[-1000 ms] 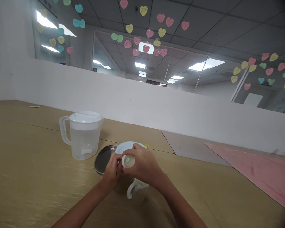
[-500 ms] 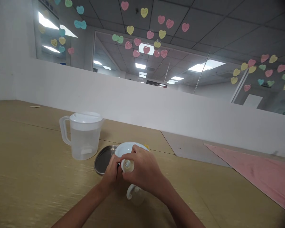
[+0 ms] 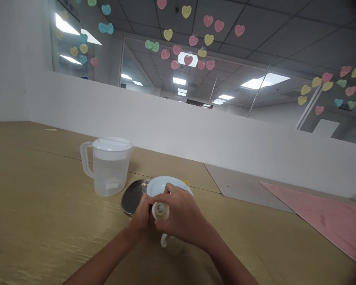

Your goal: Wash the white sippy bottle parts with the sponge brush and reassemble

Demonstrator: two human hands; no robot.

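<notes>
My right hand (image 3: 182, 215) is wrapped round a small pale, translucent bottle (image 3: 160, 212), whose round end with a narrow tip points towards me. Pressed close to the bottle's left side, my left hand (image 3: 141, 213) has its fingers pinched together; what they hold is hidden. Beyond both hands lies a white plate (image 3: 163, 182), partly covered by them. A dark, shiny metal tray (image 3: 132, 198) sits to the left of the plate. Below my right hand stands a small clear cup (image 3: 175, 246) with a white curved handle, partly hidden by that hand.
A lidded translucent pitcher (image 3: 111, 170) with liquid stands at the left on the table (image 3: 47, 198). Something yellow (image 3: 186, 183) shows behind the plate. A pink cloth (image 3: 323, 213) lies at the right. A white wall (image 3: 172, 122) closes off the back.
The whole view has shifted slightly, so things sit a little further right. Both hands stay together at the bottle; a small dark bit seen between them before is now hidden.
</notes>
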